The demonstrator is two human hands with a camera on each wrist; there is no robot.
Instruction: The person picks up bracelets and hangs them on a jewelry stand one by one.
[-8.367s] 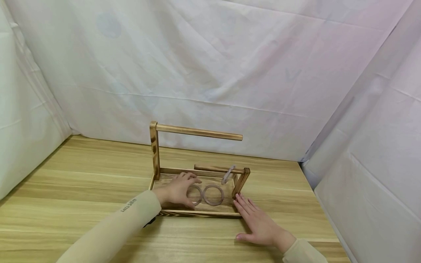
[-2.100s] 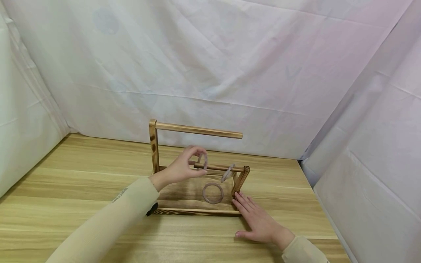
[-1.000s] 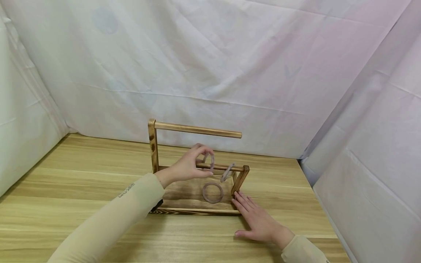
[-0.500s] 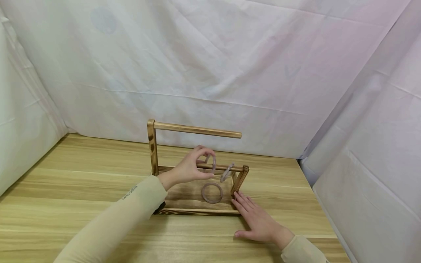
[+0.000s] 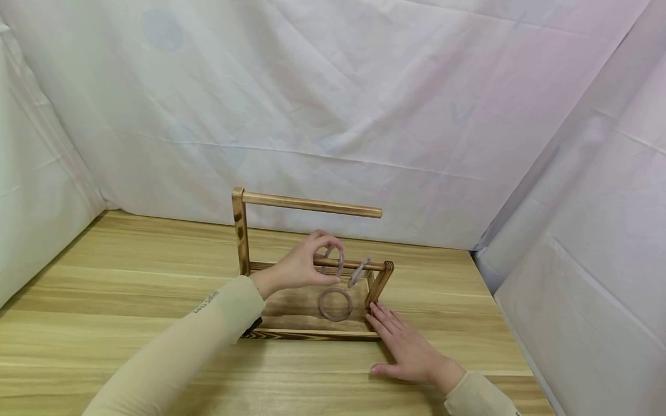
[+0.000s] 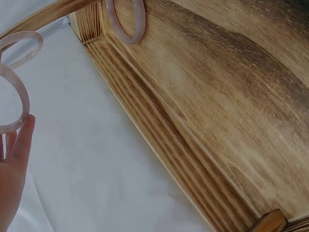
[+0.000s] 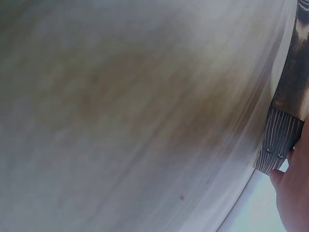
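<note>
Left sleeve: pale cream, long, close-fitting, smooth; cuff ends at wrist. Lettering: small, dark, single line along far left side, near cuff; wording blurred. Black piece: small, partly hidden under left cuff, shape unclear. Right sleeve: matching cream, lightly creased; dark mark at near right edge. Left hand, right hand: bare.

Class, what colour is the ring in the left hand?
The ring is pale pink, clearest in the left wrist view.
</note>
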